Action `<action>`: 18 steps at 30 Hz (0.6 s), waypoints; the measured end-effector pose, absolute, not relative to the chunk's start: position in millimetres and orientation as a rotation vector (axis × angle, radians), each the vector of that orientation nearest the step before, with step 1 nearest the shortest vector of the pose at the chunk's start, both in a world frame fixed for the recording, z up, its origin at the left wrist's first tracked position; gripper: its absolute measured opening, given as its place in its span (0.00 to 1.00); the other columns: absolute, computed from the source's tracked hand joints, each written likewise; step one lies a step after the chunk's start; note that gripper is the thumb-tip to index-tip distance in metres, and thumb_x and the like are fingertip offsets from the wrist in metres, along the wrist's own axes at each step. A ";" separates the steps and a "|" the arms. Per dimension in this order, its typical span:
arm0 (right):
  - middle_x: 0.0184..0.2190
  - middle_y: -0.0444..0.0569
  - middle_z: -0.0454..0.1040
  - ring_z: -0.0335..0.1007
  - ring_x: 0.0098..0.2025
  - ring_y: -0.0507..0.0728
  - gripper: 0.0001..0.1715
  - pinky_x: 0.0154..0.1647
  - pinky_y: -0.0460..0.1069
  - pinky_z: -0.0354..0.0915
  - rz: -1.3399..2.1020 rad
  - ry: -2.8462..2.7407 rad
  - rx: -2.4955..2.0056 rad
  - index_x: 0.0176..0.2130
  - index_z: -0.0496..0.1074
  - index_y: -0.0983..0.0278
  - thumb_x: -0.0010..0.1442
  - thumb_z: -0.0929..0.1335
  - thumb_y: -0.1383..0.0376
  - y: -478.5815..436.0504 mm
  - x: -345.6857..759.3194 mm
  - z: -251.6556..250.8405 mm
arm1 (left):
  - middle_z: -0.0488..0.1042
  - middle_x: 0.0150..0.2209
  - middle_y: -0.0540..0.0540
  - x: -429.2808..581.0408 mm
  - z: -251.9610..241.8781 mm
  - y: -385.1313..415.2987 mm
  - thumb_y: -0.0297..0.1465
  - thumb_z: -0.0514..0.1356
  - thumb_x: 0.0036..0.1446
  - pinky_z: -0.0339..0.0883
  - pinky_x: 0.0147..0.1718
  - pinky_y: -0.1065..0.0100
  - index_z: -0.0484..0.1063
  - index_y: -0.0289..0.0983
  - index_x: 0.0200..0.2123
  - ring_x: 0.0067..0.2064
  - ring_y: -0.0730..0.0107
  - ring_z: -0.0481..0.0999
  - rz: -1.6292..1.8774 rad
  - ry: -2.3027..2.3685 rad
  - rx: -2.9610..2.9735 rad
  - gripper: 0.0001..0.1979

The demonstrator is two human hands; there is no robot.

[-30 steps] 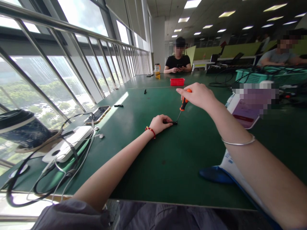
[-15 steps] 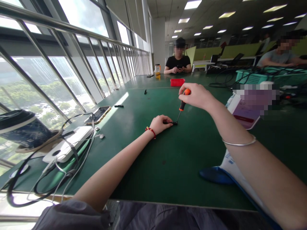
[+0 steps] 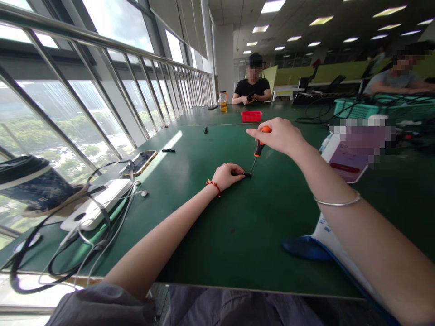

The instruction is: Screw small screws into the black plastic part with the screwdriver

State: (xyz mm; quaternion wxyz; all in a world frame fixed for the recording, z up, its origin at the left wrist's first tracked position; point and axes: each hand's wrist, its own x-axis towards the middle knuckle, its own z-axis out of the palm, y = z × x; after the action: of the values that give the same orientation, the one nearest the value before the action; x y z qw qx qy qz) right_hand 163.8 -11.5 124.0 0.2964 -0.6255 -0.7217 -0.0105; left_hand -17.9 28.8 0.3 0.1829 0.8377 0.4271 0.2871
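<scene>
My left hand (image 3: 227, 176) rests on the green table and pinches a small black part (image 3: 248, 174), whose kind is too small to tell. A screwdriver (image 3: 259, 148) with a black and orange handle leans slightly, its tip down at the right end of that part. Around the top of its handle is my right hand (image 3: 279, 135), thumb and fingers on the orange end, one finger stretched out to the left. Beyond them lie two more small black pieces, one piece (image 3: 168, 150) at the left and another piece (image 3: 205, 130) farther back.
At the left are a phone (image 3: 144, 161), a white power bank (image 3: 98, 203), tangled cables and a cup (image 3: 37, 183) by the railing. A red box (image 3: 251, 117) stands ahead. A teal basket (image 3: 384, 108) and another phone (image 3: 353, 156) are right. A person sits opposite.
My right hand's fingers have shifted on the screwdriver handle, with one finger now extended left. The left hand and the black part stay in place.
</scene>
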 end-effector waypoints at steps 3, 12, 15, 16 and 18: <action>0.27 0.49 0.72 0.63 0.29 0.57 0.18 0.28 0.50 0.55 -0.074 -1.893 -1.657 0.28 0.73 0.60 0.53 0.63 0.50 -12.1 163.2 124.1 | 0.76 0.34 0.49 -17.9 0.5 28.8 0.35 0.63 0.49 0.68 0.38 0.70 0.77 0.38 0.33 0.36 0.70 0.74 0.808 1.207 2.363 0.08; 0.26 0.50 0.72 0.64 0.30 0.58 0.21 0.29 0.51 0.56 -0.046 -1.890 -1.691 0.27 0.73 0.59 0.54 0.62 0.48 -13.0 162.4 125.2 | 0.76 0.34 0.49 -18.0 -0.1 29.7 0.35 0.63 0.49 0.69 0.37 0.70 0.77 0.38 0.33 0.36 0.70 0.74 0.811 1.202 2.369 0.08; 0.29 0.48 0.72 0.64 0.30 0.56 0.14 0.29 0.50 0.56 -0.055 -1.900 -1.629 0.32 0.73 0.59 0.50 0.65 0.53 -11.9 163.0 124.0 | 0.76 0.33 0.48 -18.0 -0.5 29.8 0.35 0.63 0.49 0.69 0.37 0.70 0.77 0.37 0.32 0.36 0.70 0.74 0.816 1.199 2.372 0.09; 0.29 0.47 0.72 0.63 0.29 0.56 0.14 0.29 0.49 0.55 -0.046 -1.906 -1.613 0.34 0.73 0.59 0.50 0.66 0.55 -11.4 163.1 123.4 | 0.76 0.33 0.48 -17.9 -0.5 29.7 0.35 0.63 0.49 0.69 0.37 0.70 0.77 0.37 0.32 0.35 0.70 0.74 0.815 1.201 2.371 0.09; 0.28 0.46 0.72 0.62 0.28 0.55 0.15 0.28 0.49 0.55 -0.032 -1.912 -1.614 0.34 0.72 0.60 0.50 0.66 0.53 -10.4 163.2 122.1 | 0.76 0.33 0.49 -17.8 -0.4 29.5 0.35 0.63 0.49 0.68 0.37 0.70 0.77 0.37 0.32 0.36 0.70 0.74 0.810 1.205 2.366 0.08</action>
State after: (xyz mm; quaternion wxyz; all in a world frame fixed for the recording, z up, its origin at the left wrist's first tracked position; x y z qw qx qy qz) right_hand 163.2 -10.4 122.1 0.3144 -0.6123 -0.7253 -0.0120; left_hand -17.8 29.5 -0.4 0.1819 0.8381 0.4270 0.2869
